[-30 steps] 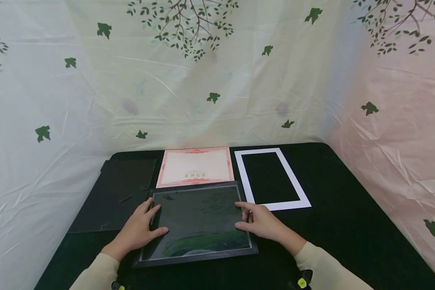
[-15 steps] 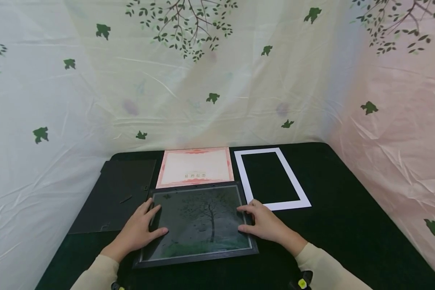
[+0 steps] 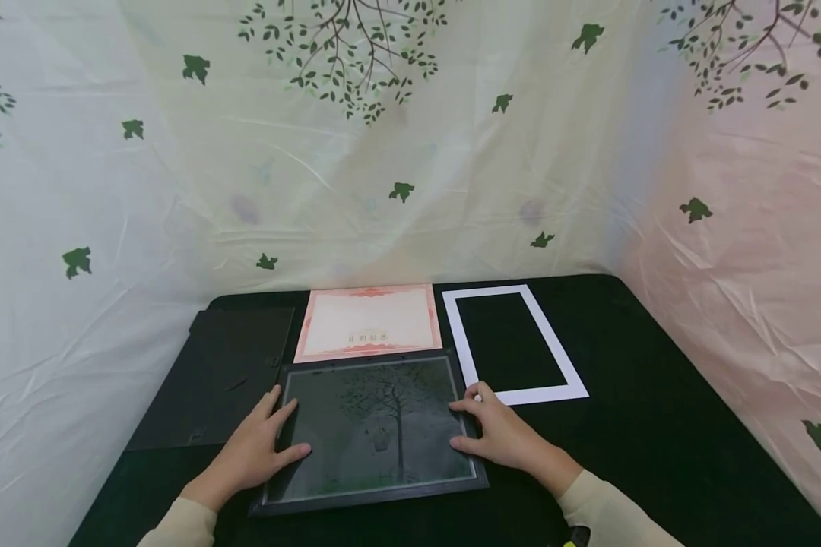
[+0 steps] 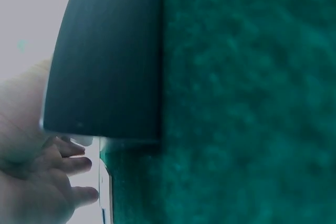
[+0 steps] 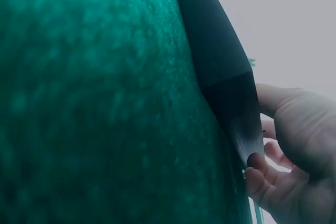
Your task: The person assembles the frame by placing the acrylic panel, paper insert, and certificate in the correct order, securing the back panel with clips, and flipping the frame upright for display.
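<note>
A dark picture frame (image 3: 376, 497) lies on the dark green cloth, with a clear sheet (image 3: 345, 433) within its border that mirrors the printed tree. My left hand (image 3: 249, 448) rests on the left side, fingertips over the border and thumb on the sheet. On the right side, my right hand (image 3: 509, 437) touches the sheet's edge with index finger and thumb; its other fingers bend down outside the border. Seen from the left wrist, the frame's edge (image 4: 105, 61) stands before the spread fingers (image 4: 76, 165). The right wrist view shows a frame corner (image 5: 231, 90) beside curled fingers (image 5: 257, 182).
Behind the frame lies a pink-bordered certificate (image 3: 369, 313). A white mat border (image 3: 552, 342) sits at the back right, close to my right fingers. To the left is a black backing board (image 3: 239, 365) with small metal fittings. A printed curtain (image 3: 342, 190) hangs behind the table.
The tree's reflection on the clear sheet has become sharp, where it was green and smeared. My right hand has shifted slightly outward and my left hand slightly toward me. The head view has tilted up a little.
</note>
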Motion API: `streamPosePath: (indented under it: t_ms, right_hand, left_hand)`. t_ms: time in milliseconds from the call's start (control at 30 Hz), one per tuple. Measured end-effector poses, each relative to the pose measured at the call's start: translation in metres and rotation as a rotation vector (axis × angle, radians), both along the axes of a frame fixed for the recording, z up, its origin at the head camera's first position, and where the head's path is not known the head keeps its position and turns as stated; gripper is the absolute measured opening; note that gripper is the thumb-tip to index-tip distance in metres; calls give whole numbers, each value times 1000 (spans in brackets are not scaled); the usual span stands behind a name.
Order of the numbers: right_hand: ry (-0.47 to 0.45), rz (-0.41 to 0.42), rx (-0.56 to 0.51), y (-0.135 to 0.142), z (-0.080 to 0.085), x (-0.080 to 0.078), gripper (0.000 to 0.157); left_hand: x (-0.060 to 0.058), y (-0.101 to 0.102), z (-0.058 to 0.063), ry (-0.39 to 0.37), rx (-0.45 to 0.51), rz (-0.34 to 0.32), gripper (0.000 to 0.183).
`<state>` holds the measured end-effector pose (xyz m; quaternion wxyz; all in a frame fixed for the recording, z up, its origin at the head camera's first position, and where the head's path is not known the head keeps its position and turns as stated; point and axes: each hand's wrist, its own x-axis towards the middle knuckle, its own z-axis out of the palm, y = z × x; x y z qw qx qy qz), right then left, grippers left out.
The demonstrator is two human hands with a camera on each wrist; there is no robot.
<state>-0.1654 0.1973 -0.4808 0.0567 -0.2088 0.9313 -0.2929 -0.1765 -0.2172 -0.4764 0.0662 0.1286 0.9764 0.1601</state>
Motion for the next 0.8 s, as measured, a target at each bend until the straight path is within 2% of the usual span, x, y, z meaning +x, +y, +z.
streamPosePath:
  t_ms: [233, 400, 600, 800]
  right_hand:
    - [19, 0, 45, -1, -1, 3, 56]
    - [36, -4, -12, -1, -4, 4, 51]
    - [25, -15, -83, 3, -10, 3, 40]
    - [4, 14, -71, 8, -7, 2, 41]
  left_hand:
    - [2, 2, 4, -52, 47, 35, 99]
    - [4, 4, 6, -27, 95, 50, 98]
    - [2, 11, 12, -41, 148, 25, 86]
    - [0, 18, 13, -53, 149, 1, 82]
